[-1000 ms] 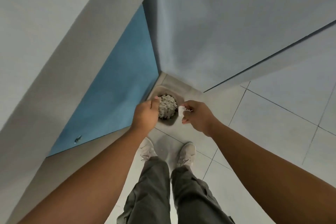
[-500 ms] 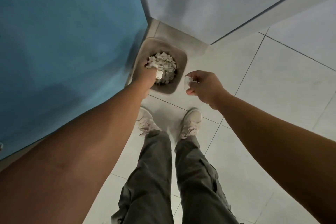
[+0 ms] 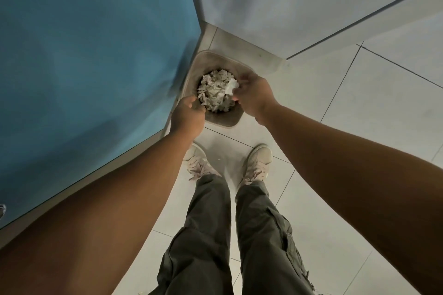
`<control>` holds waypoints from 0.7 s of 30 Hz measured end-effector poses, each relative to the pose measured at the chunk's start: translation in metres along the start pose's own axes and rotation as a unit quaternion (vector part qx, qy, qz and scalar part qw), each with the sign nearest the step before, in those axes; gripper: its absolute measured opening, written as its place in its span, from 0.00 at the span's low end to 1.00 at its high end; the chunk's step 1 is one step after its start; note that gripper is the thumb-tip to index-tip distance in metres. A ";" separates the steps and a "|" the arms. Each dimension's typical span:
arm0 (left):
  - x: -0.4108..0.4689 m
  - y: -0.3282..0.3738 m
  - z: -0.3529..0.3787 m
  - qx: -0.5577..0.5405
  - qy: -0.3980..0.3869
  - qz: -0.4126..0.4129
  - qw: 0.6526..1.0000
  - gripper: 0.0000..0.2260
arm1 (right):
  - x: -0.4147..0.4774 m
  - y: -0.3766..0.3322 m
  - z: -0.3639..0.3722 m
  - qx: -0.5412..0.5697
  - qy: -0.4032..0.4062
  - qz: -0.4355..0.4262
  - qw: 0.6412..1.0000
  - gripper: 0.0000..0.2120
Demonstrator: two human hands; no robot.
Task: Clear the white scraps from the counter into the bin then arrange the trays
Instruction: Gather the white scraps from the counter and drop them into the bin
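The fingers [image 3: 243, 79] of the right hand [image 3: 255, 97] pinch a white scrap [image 3: 230, 87] between thumb and fingertips. They hold it right above the bin [image 3: 221, 124], which stands on the floor [image 3: 359, 108] in the corner beside a blue panel [image 3: 84, 55]. The left hand [image 3: 188, 117] hovers at the bin's near-left rim with its fingers curled inward; I cannot tell whether they have anything in them. Inside the bin lies a heap of scraps [image 3: 213, 93], pale and crumpled, covering its bottom.

The white scrap looks like thin crumpled paper or tissue, so it is probably very light, soft and without stiffness. A gentle pinch anywhere on its bunched body should be enough, and squeezing it would do no harm. Being so light, it may cling to the skin or drift aside on release. Letting go low, over the middle of the heap, seems the safer way. The heap looks loose and could shed bits over the rim if pushed. Neither the tabletop nor the trays are in view.
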State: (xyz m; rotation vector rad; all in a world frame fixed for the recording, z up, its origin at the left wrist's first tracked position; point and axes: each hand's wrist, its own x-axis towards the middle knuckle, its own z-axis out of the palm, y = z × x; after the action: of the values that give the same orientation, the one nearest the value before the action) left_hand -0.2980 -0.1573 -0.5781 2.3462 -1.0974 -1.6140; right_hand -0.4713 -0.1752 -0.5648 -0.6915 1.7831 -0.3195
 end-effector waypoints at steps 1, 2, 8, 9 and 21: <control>-0.001 0.002 -0.001 0.000 0.005 0.001 1.000 0.19 | 0.002 0.001 0.000 -0.018 0.011 0.008 1.000 0.20; -0.002 0.003 -0.001 -0.001 0.009 0.002 1.000 0.20 | 0.000 0.003 -0.001 -0.029 0.020 0.017 0.999 0.22; -0.026 0.020 -0.010 0.039 0.019 0.049 0.998 0.19 | -0.038 0.009 -0.015 -0.110 0.026 -0.013 0.993 0.24; -0.033 0.025 -0.014 0.051 0.021 0.067 0.996 0.20 | -0.046 0.008 -0.018 -0.121 0.027 -0.025 0.992 0.24; -0.202 0.118 -0.090 0.239 0.098 0.308 0.916 0.22 | -0.215 -0.080 -0.085 -0.293 0.045 -0.264 0.918 0.29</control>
State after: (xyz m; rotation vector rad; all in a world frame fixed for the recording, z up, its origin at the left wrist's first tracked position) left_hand -0.3185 -0.1515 -0.3280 1.9890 -2.0860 -0.9380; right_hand -0.4874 -0.1199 -0.3268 -1.6213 1.7599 -0.1682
